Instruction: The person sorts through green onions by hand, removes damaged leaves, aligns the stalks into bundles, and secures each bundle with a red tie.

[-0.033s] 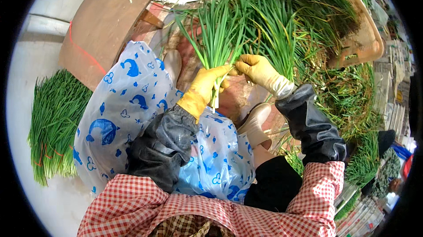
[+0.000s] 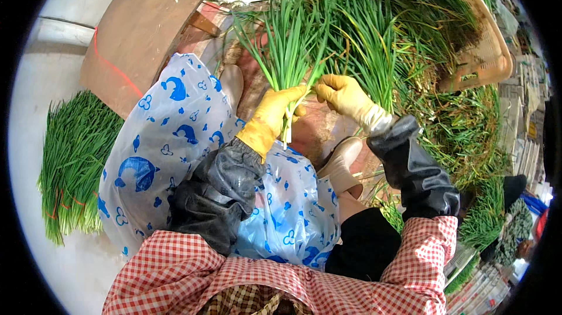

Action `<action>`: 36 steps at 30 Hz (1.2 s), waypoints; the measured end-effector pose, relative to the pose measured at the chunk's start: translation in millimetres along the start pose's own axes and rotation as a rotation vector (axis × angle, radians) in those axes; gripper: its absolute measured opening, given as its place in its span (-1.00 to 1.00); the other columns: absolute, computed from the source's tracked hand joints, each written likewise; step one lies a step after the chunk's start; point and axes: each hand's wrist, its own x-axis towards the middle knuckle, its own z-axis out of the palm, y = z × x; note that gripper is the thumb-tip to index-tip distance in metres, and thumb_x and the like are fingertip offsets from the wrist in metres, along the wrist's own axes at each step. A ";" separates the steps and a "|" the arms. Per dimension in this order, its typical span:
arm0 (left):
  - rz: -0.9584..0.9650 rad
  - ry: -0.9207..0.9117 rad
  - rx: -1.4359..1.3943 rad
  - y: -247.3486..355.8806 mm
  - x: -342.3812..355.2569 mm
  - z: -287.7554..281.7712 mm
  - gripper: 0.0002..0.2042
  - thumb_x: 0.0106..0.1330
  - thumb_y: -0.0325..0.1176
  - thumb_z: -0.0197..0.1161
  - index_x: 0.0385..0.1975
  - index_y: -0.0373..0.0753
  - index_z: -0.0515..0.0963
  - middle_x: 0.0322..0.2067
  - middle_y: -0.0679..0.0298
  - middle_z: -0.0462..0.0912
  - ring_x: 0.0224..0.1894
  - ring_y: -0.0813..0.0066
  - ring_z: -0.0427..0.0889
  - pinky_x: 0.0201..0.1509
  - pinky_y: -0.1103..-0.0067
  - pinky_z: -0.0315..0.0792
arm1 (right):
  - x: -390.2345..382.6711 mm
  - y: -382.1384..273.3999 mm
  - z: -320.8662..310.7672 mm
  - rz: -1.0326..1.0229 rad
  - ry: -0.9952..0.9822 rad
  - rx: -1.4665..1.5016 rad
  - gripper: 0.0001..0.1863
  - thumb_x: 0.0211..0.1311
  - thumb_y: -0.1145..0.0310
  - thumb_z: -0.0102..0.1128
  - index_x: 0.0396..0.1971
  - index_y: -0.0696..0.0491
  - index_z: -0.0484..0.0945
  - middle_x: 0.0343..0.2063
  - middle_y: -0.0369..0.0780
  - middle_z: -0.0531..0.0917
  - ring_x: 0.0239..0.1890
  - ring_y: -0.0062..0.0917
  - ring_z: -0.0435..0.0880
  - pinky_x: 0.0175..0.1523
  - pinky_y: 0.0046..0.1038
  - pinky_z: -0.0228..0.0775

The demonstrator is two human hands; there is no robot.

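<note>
At the centre of the view, the left hand (image 2: pixel 275 117) in a yellow glove has its fingers clamped round a bunch of chives (image 2: pixel 290 51) near the pale stem ends. The right hand (image 2: pixel 342 93), at three o'clock of it, pinches the same stalks. The chives look light, limp and easily bruised; the firmer base seems the best hold. A tied bundle (image 2: pixel 73 163) lies at nine o'clock, a basket (image 2: pixel 489 51) at two.
</note>
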 end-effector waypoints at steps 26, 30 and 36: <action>0.089 0.031 -0.375 -7.8 10.6 -4.0 -0.78 0.25 -0.42 0.19 -0.14 -0.30 0.43 -0.28 0.16 0.59 -0.22 0.35 0.61 -0.13 0.52 0.52 | -100.0 51.0 -8.7 -0.537 0.269 -0.401 -0.90 0.07 0.43 0.21 -0.54 0.08 0.48 -0.71 -0.17 0.46 -0.69 -0.37 0.48 -0.58 -0.42 0.28; 0.119 0.085 -0.467 -11.0 23.6 -16.2 -0.83 0.23 -0.46 0.21 -0.21 -0.33 0.47 -0.27 0.13 0.60 -0.20 0.31 0.61 -0.11 0.44 0.51 | -122.9 156.3 -77.6 -0.171 0.779 -0.324 -0.88 0.21 0.38 0.15 -0.35 0.10 0.58 -0.55 -0.34 0.57 -0.59 -0.71 0.42 -0.50 -0.65 0.28; 0.078 0.052 -0.538 -19.3 32.9 -29.9 -0.84 0.21 -0.44 0.23 -0.27 -0.35 0.50 -0.27 0.10 0.61 -0.16 0.26 0.61 -0.05 0.40 0.50 | -163.8 240.9 -159.6 0.683 0.688 -1.065 -0.58 0.26 0.29 -0.06 0.14 -0.23 0.41 -0.13 -0.13 0.62 -0.14 -0.25 0.62 -0.15 -0.31 0.45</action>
